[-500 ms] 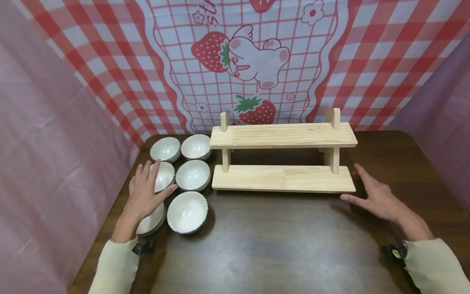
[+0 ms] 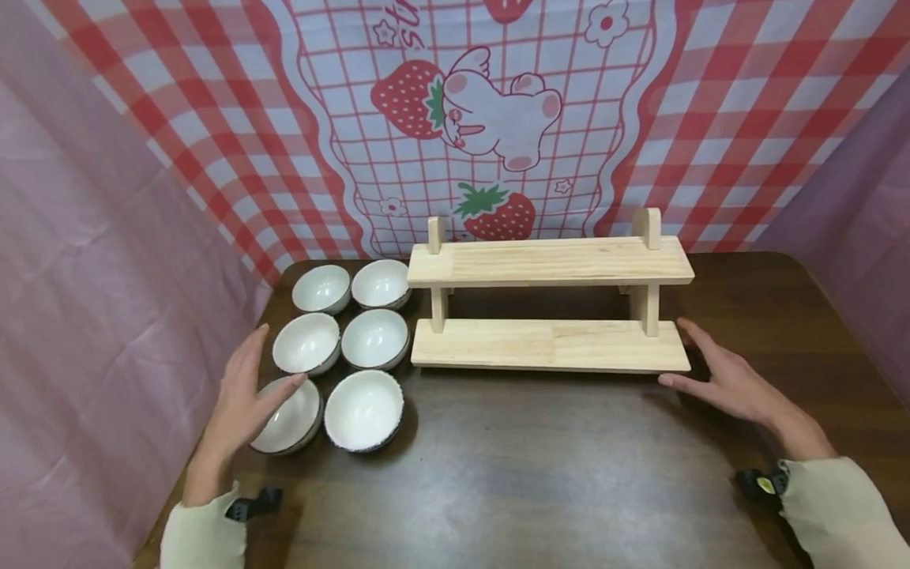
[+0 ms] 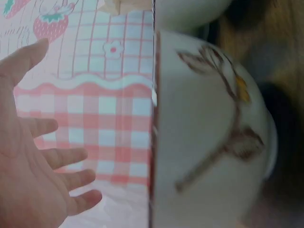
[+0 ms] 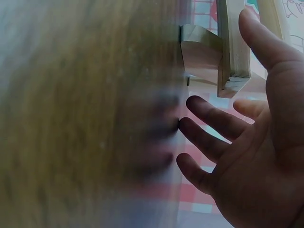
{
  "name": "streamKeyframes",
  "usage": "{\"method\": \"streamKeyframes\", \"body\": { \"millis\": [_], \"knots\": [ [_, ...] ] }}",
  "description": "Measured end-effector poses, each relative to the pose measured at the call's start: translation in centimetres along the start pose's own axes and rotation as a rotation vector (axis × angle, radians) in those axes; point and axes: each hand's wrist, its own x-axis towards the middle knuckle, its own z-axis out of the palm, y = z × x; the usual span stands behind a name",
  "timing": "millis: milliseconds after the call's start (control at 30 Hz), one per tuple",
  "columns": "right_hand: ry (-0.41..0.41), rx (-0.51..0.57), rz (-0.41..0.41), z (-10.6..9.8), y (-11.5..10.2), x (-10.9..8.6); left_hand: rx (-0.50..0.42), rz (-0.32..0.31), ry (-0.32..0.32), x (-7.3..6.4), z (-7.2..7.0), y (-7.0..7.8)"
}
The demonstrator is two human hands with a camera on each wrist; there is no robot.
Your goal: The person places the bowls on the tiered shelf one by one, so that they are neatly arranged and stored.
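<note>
My left hand (image 2: 238, 403) hovers at the left side of the front-left bowl (image 2: 293, 419), fingers spread and holding nothing; its thumb overlaps that bowl's rim in the head view. In the left wrist view, the side of a white bowl (image 3: 204, 114) shows a brown branch pattern. Several white bowls stand upright in two columns, among them the front-right bowl (image 2: 364, 411) and the middle-left bowl (image 2: 306, 344). At the right end of a two-tier wooden shelf (image 2: 550, 344), my right hand (image 2: 739, 387) is spread, thumb and fingertips right at the lower board's end.
The shelf's upper board (image 2: 550, 261) stands behind and above the lower one, near the checked cloth (image 2: 235, 118) at the back. A pink curtain (image 2: 92, 276) hangs along the left. The brown table (image 2: 533, 474) extends in front of the shelf.
My left hand has moved left and towards me, from over the middle-left bowl to beside the front-left one. The right hand has barely shifted; the bowls and shelf stay put.
</note>
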Motion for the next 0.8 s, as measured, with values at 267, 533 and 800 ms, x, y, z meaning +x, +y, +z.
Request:
{"method": "streamKeyframes", "body": {
  "millis": [267,533,800],
  "knots": [
    [-0.016,0.045,0.001,-0.1,0.2,0.3,-0.097,-0.111,-0.018,-2.3,-0.8,-1.6],
    [-0.022,0.074,0.008,0.0,0.1,0.5,-0.152,-0.156,0.024,-5.2,-0.1,-3.4],
    [-0.008,0.127,0.010,0.4,-0.1,1.0,-0.433,-0.200,0.043,-6.9,1.3,-4.1]
  ]
}}
